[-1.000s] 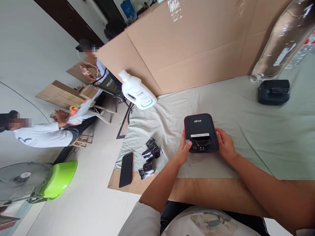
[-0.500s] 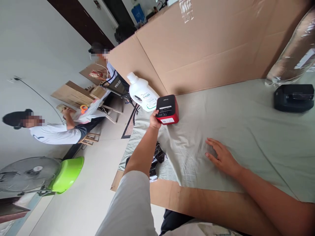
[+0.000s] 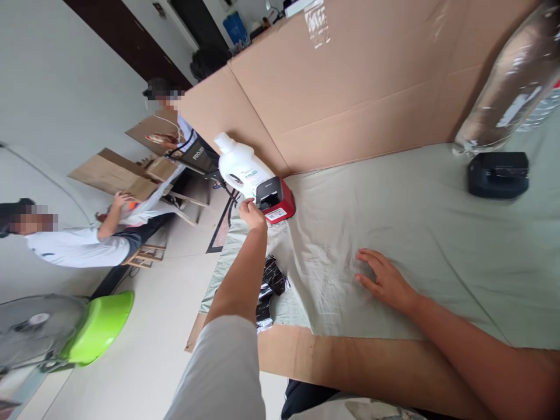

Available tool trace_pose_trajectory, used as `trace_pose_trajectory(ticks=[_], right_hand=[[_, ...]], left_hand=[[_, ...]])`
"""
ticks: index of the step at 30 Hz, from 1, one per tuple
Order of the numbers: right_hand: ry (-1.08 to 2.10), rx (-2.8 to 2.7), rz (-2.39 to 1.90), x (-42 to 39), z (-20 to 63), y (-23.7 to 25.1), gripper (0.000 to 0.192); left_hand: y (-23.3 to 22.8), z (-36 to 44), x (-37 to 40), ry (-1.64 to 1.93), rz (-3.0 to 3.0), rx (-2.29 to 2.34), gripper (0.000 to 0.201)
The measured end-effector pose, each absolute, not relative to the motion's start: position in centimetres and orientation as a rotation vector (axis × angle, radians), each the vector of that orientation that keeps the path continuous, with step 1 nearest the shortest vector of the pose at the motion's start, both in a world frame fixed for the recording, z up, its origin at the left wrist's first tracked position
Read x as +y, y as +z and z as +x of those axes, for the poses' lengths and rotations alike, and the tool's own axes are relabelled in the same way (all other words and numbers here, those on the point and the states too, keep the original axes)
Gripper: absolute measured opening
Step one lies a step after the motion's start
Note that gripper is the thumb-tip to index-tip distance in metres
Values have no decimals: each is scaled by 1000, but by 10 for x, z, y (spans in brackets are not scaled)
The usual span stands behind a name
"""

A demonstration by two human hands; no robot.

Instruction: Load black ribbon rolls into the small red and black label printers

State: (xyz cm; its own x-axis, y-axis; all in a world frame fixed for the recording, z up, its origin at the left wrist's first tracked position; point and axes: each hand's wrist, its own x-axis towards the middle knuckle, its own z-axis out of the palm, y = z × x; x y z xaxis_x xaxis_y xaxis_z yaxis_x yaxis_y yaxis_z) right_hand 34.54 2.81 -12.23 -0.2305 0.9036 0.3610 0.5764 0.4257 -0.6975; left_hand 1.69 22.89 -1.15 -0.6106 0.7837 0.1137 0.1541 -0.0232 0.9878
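Head: box [image 3: 279, 200] sits near cloth [image 3: 341, 210] edge, room rightward.

Widest free room: the grey-green cloth [image 3: 394, 204] across mid-frame, open from the red-and-black box [image 3: 287, 203], left of centre, to the black device [image 3: 497, 175] at right. Far side walled by a standing cardboard sheet [image 3: 350, 81], top centre; low passage blocked there. Left of centre tight: white jug [image 3: 240, 163] just behind the box, left hand [image 3: 254, 214] at the box's left side (contact unclear from this angle). Left forearm bars lower left, crumpled black wrappers [image 3: 275, 277] beside it. Lower centre: open lane between the forearms; right hand [image 3: 385, 280] edges it. Upper right: plastic-wrapped roll [image 3: 503, 87] crowds behind the device.
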Motion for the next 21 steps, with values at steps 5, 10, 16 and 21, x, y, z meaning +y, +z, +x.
trace_pose_trajectory(ticks=[5, 10, 16, 21], right_hand=[[551, -1954, -1275, 28, 341, -117, 31], [446, -1950, -1382, 62, 385, -105, 27], [-97, -1529, -2070, 150, 508, -58, 51], [65, -1215, -2440, 183, 579, -53, 97]], left_hand=[[-51, 96, 139, 1628, 993, 1448, 12], [-97, 152, 45, 1252, 1066, 1260, 14], [-117, 159, 29, 1258, 1190, 1209, 18], [-115, 165, 34, 1349, 1035, 1165, 26]])
